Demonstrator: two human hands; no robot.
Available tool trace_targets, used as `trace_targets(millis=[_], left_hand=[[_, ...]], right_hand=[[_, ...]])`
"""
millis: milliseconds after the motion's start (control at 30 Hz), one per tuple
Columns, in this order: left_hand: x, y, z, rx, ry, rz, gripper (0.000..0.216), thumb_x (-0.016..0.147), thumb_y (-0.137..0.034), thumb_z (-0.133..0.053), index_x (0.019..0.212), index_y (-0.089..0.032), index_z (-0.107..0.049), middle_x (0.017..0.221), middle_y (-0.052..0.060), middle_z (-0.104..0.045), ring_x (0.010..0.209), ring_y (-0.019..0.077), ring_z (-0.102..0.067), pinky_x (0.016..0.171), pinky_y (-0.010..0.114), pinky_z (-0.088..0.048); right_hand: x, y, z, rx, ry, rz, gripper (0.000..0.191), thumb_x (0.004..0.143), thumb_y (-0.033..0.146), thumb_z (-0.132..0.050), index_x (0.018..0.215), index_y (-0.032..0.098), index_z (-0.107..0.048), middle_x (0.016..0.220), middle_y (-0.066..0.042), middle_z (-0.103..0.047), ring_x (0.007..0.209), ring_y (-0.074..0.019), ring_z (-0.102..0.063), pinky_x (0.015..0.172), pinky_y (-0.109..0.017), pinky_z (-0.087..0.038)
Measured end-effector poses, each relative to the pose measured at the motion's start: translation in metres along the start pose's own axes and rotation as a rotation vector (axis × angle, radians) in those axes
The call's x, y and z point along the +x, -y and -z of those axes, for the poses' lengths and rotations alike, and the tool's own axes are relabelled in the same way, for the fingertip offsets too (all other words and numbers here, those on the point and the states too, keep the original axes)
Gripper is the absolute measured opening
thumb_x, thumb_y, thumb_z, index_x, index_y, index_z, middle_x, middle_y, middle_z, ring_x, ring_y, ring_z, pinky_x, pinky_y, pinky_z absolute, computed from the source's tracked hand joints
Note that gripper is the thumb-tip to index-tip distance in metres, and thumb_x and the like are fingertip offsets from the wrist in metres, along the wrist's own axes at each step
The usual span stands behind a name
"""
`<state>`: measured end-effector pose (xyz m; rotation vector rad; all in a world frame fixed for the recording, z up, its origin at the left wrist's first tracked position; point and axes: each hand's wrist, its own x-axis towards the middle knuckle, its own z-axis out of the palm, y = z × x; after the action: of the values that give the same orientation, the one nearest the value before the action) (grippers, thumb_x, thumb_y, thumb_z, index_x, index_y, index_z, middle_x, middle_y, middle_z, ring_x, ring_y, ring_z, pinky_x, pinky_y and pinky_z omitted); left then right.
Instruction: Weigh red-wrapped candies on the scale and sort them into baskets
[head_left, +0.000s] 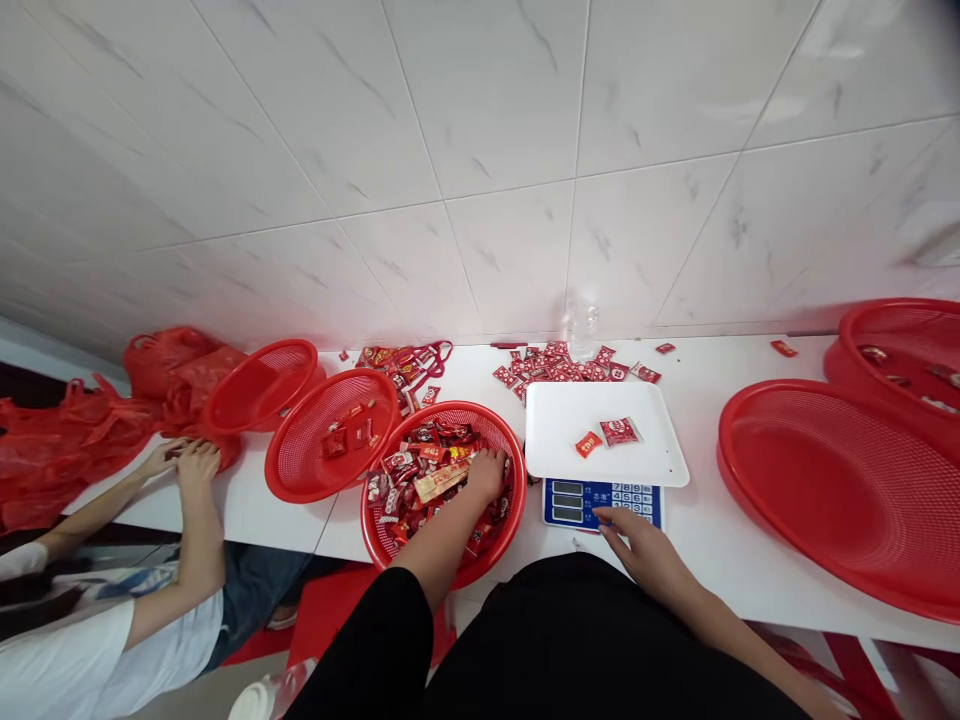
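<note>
My left hand (486,473) reaches into a round red basket (504,432) full of red wrapped candies, fingers curled down among the packets; what they hold is hidden. My right hand (645,550) rests at the front of a blue weighing scale (604,502), fingertips touching the keypad, fingers stretched out. The scale's white tray (555,430) carries two candy packets: a small red one (589,444) and a larger red-and-white one (620,431).
Two more red baskets (300,460) (259,385) lie to the left, one with a few candies. Loose candies (570,365) are heaped by the tiled wall. Large red baskets (832,490) sit at the right. Another person's hands (184,458) work near red plastic bags (67,440) at the far left.
</note>
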<state>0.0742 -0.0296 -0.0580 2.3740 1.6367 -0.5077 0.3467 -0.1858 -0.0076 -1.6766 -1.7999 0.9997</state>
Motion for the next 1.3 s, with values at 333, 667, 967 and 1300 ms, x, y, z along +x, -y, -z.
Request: trace_targets(millis=[333,667,967,1300], left_hand=[[0.004,0.023,0.005,-0.021,-0.046,-0.196,0.036,0.076,-0.037,-0.056,0.108,-0.021,-0.054,0.102,0.01,-0.061,0.095,0.0257,-0.056,0.082,0.035,-0.04],[-0.012,0.03,0.021,-0.179,-0.03,-0.184,0.035,0.079,-0.034,-0.052,0.113,-0.027,-0.054,0.098,0.007,-0.066,0.097,0.0252,-0.059,0.084,0.033,-0.039],[-0.021,0.038,0.037,-0.473,-0.278,-0.014,0.027,0.079,-0.028,-0.05,0.106,-0.027,-0.058,0.085,0.001,-0.068,0.081,0.0189,-0.062,0.072,0.025,-0.04],[-0.015,0.036,0.066,-1.211,-0.618,0.293,0.008,0.067,-0.024,-0.06,0.067,-0.018,-0.056,0.056,-0.004,-0.054,0.056,0.0124,-0.052,0.056,0.023,-0.041]], right_hand=[[-0.004,0.013,-0.019,-0.017,-0.027,-0.025,0.032,0.089,0.037,-0.038,0.11,0.024,-0.058,0.108,-0.007,-0.065,0.094,-0.021,-0.062,0.081,-0.035,-0.05],[-0.01,0.025,-0.028,-0.036,-0.05,-0.057,0.033,0.088,0.038,-0.038,0.11,0.026,-0.059,0.108,-0.007,-0.066,0.092,-0.0221,-0.063,0.081,-0.037,-0.05],[-0.011,0.028,-0.028,-0.071,-0.026,-0.025,0.033,0.088,0.039,-0.039,0.11,0.026,-0.06,0.106,-0.006,-0.066,0.091,-0.0214,-0.063,0.077,-0.036,-0.051],[-0.011,0.02,-0.017,-0.071,0.028,0.005,0.034,0.088,0.04,-0.038,0.111,0.026,-0.059,0.109,-0.007,-0.066,0.094,-0.0232,-0.062,0.08,-0.039,-0.05]])
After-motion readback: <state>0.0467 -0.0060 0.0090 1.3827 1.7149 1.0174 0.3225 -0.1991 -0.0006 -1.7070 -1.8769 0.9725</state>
